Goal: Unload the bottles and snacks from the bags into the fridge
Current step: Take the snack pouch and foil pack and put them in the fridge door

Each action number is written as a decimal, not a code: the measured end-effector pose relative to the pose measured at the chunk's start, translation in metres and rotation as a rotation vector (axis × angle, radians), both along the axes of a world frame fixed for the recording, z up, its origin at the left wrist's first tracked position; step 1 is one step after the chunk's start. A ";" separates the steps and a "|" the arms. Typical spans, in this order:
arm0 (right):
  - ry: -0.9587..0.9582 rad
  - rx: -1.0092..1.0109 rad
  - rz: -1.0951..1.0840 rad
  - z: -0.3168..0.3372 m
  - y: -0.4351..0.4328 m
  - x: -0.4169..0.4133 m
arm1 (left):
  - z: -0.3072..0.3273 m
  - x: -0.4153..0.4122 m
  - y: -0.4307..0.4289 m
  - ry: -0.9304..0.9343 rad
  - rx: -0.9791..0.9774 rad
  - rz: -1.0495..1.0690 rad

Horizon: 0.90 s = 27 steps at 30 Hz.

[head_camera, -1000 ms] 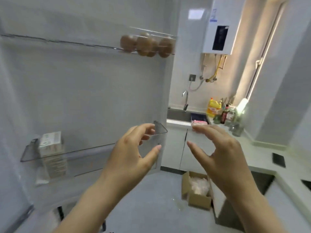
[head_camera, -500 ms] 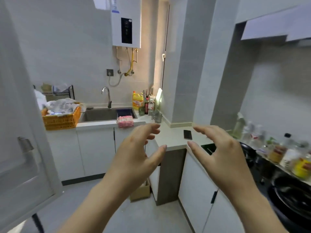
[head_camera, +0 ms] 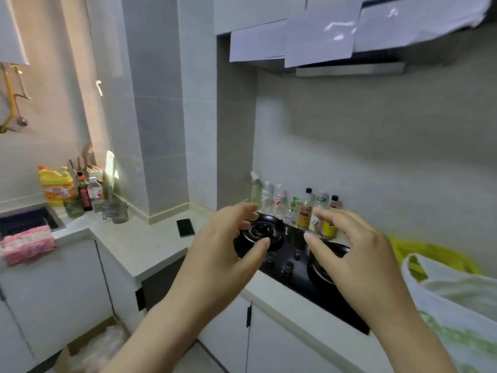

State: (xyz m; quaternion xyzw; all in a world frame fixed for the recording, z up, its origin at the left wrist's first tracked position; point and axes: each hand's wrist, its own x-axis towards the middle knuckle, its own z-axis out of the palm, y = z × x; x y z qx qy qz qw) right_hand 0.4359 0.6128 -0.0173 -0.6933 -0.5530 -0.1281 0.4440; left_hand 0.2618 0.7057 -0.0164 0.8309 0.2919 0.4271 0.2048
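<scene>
Both my hands hover empty in front of me above the black gas hob. My left hand has its fingers loosely bent and holds nothing. My right hand is held the same way, a little to the right, also empty. At the right edge of the counter stands a white plastic bag with green print, and behind it lies a yellow-green bag. What the bags contain is hidden. The fridge is out of view.
Small condiment bottles line the wall behind the hob. A phone lies on the white counter. Near the sink stand a yellow detergent jug and more bottles. A pink cloth hangs at the sink's front. A cardboard box sits on the floor.
The view has swung right, from the open fridge door past the sink to the hob and the bags. Both hands stay raised and empty in the same pose.
</scene>
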 end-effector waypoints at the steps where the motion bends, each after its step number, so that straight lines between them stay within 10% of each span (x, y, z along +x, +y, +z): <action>1: 0.009 -0.005 -0.045 -0.001 -0.002 0.007 | -0.001 0.011 0.005 0.005 0.002 -0.041; 27: 0.069 -0.020 -0.527 -0.045 -0.136 0.261 | -0.044 0.323 -0.061 0.060 -0.108 -0.519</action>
